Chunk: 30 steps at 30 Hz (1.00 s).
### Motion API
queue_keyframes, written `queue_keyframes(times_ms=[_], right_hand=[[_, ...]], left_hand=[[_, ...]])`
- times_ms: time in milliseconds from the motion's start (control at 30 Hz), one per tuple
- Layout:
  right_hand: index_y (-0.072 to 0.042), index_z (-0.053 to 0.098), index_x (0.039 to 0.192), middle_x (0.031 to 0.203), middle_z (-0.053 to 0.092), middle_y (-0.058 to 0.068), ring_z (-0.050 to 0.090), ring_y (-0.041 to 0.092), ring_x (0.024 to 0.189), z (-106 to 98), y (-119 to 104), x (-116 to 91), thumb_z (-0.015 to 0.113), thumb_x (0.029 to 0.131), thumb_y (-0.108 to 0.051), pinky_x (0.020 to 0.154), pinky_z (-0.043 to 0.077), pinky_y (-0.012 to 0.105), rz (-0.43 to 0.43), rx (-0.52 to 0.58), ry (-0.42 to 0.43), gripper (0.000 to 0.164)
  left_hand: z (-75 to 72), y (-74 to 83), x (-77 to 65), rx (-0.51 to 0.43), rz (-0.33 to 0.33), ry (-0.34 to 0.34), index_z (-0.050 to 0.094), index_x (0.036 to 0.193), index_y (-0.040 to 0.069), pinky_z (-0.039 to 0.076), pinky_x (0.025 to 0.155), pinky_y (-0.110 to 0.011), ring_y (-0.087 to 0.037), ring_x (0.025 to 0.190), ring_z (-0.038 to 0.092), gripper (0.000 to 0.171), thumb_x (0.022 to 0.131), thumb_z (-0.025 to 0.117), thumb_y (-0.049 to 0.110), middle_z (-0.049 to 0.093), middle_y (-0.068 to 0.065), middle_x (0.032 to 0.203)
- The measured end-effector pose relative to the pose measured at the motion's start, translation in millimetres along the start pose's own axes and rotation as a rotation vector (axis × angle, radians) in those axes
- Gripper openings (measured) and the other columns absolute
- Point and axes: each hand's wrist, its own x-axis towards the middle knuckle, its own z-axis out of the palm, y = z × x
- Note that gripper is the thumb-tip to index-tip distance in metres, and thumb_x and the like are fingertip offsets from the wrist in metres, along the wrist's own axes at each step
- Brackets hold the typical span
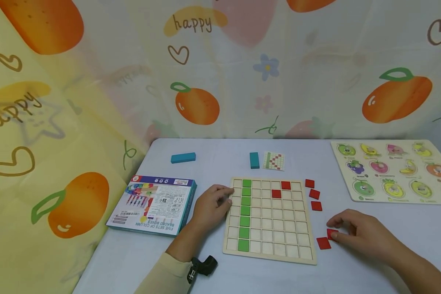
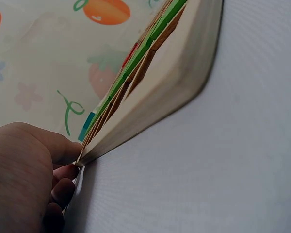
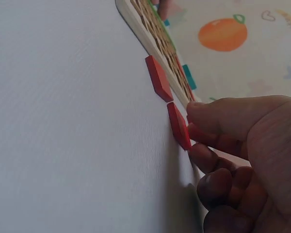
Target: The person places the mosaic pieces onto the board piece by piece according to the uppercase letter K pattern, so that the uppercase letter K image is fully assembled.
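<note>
A wooden grid board [image 1: 264, 245] lies in the middle of the table, with a column of green tiles [image 1: 245, 211] near its left side and two red tiles [image 1: 286, 185] near its top right. At the board's upper left edge, my left hand [image 1: 212, 206] holds on with its thumb and fingertips; the left wrist view shows that edge [image 2: 136, 126] close up. Right of the board, my right hand [image 1: 364, 234] has thumb and fingertips around a small red tile [image 3: 178, 128]. Another red tile [image 1: 324, 243] lies corner to corner with it.
Three more red tiles [image 1: 314, 194] line the board's right side. Behind stand two teal blocks [image 1: 255, 160] and a small pattern card [image 1: 274, 161]. A boxed set [image 1: 150, 204] lies to the left, a fruit picture board [image 1: 393, 171] at the back right.
</note>
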Motion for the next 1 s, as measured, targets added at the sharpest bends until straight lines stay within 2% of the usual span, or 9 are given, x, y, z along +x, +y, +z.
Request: queue_keyframes(times_ms=[167, 433, 600, 833, 1000], right_hand=[[-0.027, 0.076, 0.109, 0.097, 0.064, -0.015, 0.048, 0.004, 0.071, 1.7, 3.4, -7.5, 0.092, 0.085, -0.026, 0.061, 0.043, 0.024, 0.011, -0.029, 0.014, 0.029], [-0.024, 0.074, 0.110, 0.099, 0.064, -0.013, 0.049, 0.005, 0.074, 3.9, 4.0, -10.0, 0.092, 0.085, -0.021, 0.063, 0.045, 0.024, 0.011, -0.024, 0.016, 0.031], [-0.025, 0.071, 0.107, 0.094, 0.062, -0.012, 0.049, 0.006, 0.073, 4.1, 1.2, -10.0, 0.091, 0.084, -0.017, 0.062, 0.044, 0.024, 0.009, -0.010, 0.013, 0.031], [-0.026, 0.071, 0.101, 0.082, 0.060, -0.015, 0.050, 0.006, 0.066, -2.4, -2.0, -7.6, 0.084, 0.091, -0.011, 0.060, 0.044, 0.024, 0.006, 0.003, 0.017, 0.022], [-0.025, 0.072, 0.102, 0.081, 0.062, -0.014, 0.051, 0.008, 0.066, -8.6, -3.8, -3.7, 0.080, 0.095, -0.012, 0.061, 0.045, 0.024, 0.034, 0.018, -0.015, 0.017]], left_hand=[[-0.5, 0.2, 0.4, -0.002, 0.004, -0.001, 0.077, 0.133, 0.018, 0.055, 0.091, -0.036, -0.012, 0.106, 0.062, 0.031, 0.102, 0.072, 0.020, 0.067, 0.004, 0.128], [0.4, -1.1, 0.0, 0.000, -0.004, 0.002, 0.077, 0.133, 0.019, 0.055, 0.091, -0.035, -0.012, 0.105, 0.062, 0.031, 0.102, 0.072, 0.020, 0.067, 0.005, 0.128], [0.0, -1.0, -0.1, -0.004, 0.004, 0.002, 0.077, 0.133, 0.019, 0.054, 0.090, -0.036, -0.012, 0.105, 0.062, 0.031, 0.102, 0.072, 0.020, 0.067, 0.004, 0.128], [0.0, -0.5, 0.7, 0.001, 0.002, 0.001, 0.077, 0.133, 0.018, 0.054, 0.090, -0.035, -0.012, 0.105, 0.062, 0.031, 0.102, 0.072, 0.019, 0.067, 0.004, 0.128], [0.5, -0.5, 0.6, 0.002, -0.004, 0.001, 0.077, 0.132, 0.018, 0.054, 0.089, -0.035, -0.012, 0.104, 0.062, 0.031, 0.102, 0.072, 0.020, 0.067, 0.005, 0.128]])
